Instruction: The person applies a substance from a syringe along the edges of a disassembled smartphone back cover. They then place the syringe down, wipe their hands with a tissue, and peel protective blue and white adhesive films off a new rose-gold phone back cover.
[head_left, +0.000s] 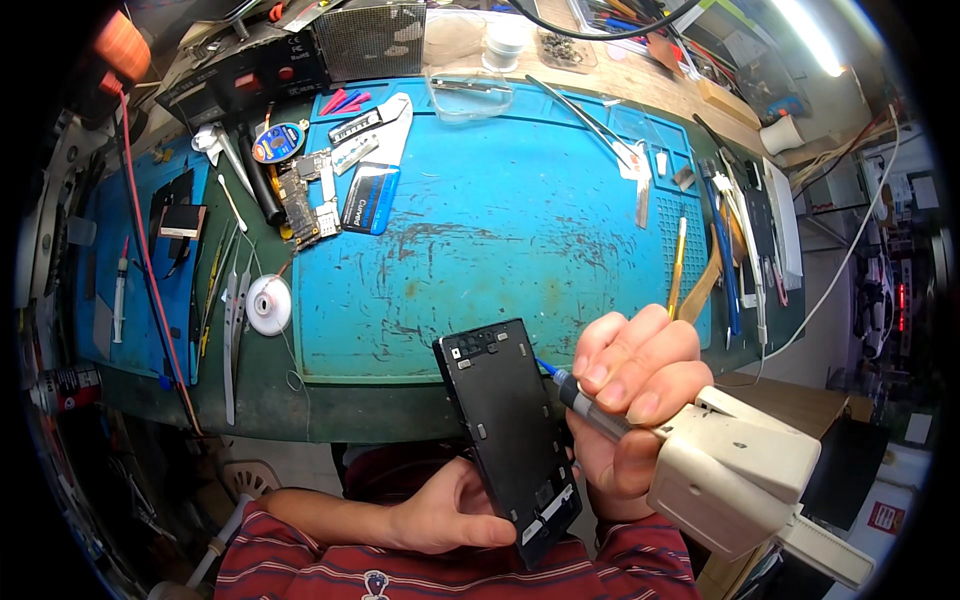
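Observation:
My left hand [455, 508] is closed on the lower left edge of a black phone frame [510, 420], thumb on its face and fingers behind. The frame is tilted upright just off the front edge of the bench, with small metal clips along its sides and a white-marked strip near its bottom. In my right hand [640, 390] is a glue syringe dispenser, its cream-coloured body [735, 470] extending to the lower right. The dispenser's thin blue tip [545, 367] points at the frame's upper right edge; whether it touches cannot be made out.
A blue repair mat [480, 260] covers the bench. On its left lie a circuit board [303, 205], a blue blade packet [371, 198] and a white spool [269, 305]. Tweezers [585, 120] and a yellow-handled tool [680, 255] lie right. A clear tray [470, 98] stands at the back.

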